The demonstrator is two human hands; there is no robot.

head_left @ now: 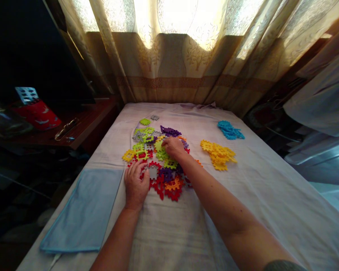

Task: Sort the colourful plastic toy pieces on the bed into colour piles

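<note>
- The mixed pile [166,174] of flat plastic pieces is in the middle of the clock, on a wrinkly pale sheet [169,229]. The pieces are red, purple, grey, orange, yellow and green. They have bumpy edges like little teeth, and some have holes like windows.
- The left hand [137,184] rests at 8 o'clock, at the edge of the pile. Its fingers are a little apart, its thumb sticks out, and it holds nothing that I can see.
- The right hand [173,148] is over the pile, near 1 o'clock. Its fingers are bent down by a yellow-green piece [159,146]. I cannot tell if they pinch it.
- At 3 o'clock is a heap of yellow pieces [219,154], all hard and toothy.
- At 2 o'clock, farther off, is a heap of blue pieces [231,130].
- A green piece [145,121] and a grey piece [154,117] lie side by side near 11 o'clock.
- At 8 o'clock, past the left hand, a flat blue cloth [84,210] has straight sides and a stitched edge.
- At 12 o'clock hangs a folded curtain [172,60] with a leafy pattern.
</note>
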